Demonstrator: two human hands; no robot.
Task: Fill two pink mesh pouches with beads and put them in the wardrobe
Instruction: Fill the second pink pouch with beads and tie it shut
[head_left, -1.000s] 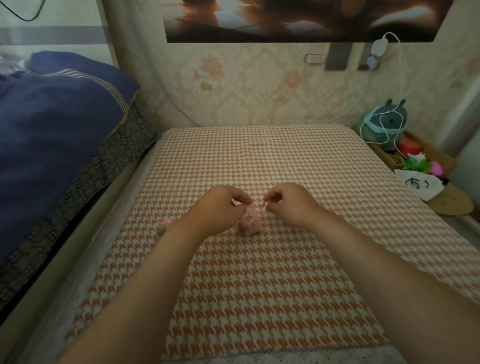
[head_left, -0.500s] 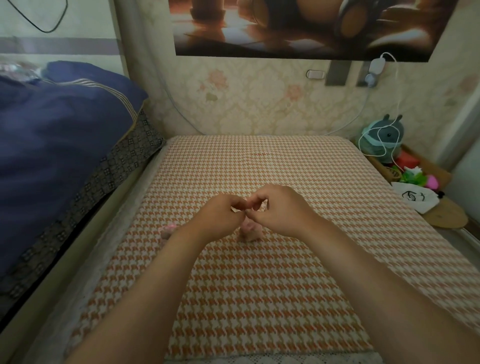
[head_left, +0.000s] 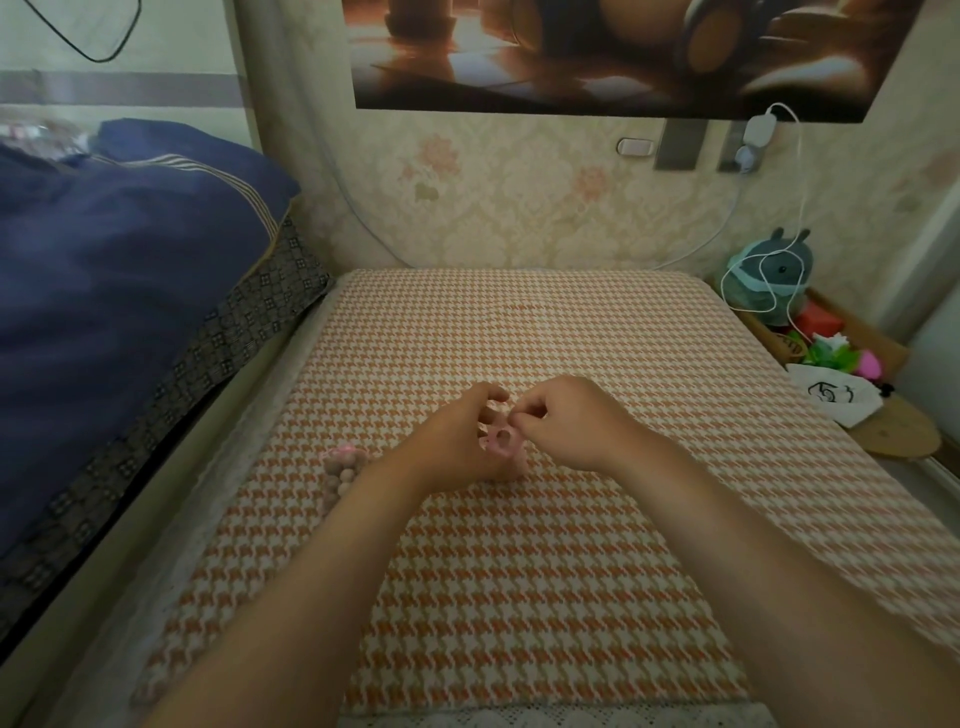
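Observation:
A pink mesh pouch (head_left: 503, 442) stands on the orange houndstooth cloth (head_left: 519, 571), between my two hands. My left hand (head_left: 457, 434) curls round the pouch's left side and neck. My right hand (head_left: 566, 421) pinches the drawstring at the pouch's top, fingers curled. The pouch's lower part is mostly hidden by my left hand. A second pink mesh pouch (head_left: 344, 467), filled with pale beads, lies on the cloth just left of my left wrist, untouched.
A dark blue quilt (head_left: 114, 291) is heaped on the bed at the left. At the right stand a wooden box (head_left: 852, 338) with a grey-green plush toy (head_left: 769, 280), toys, a white pouch (head_left: 831, 397) and a round wooden board (head_left: 901, 434). The wall lies behind.
My hands drew together from holding the strings apart, then shifted to the pouch's neck. The camera tipped slightly, so the scene sits lower in view.

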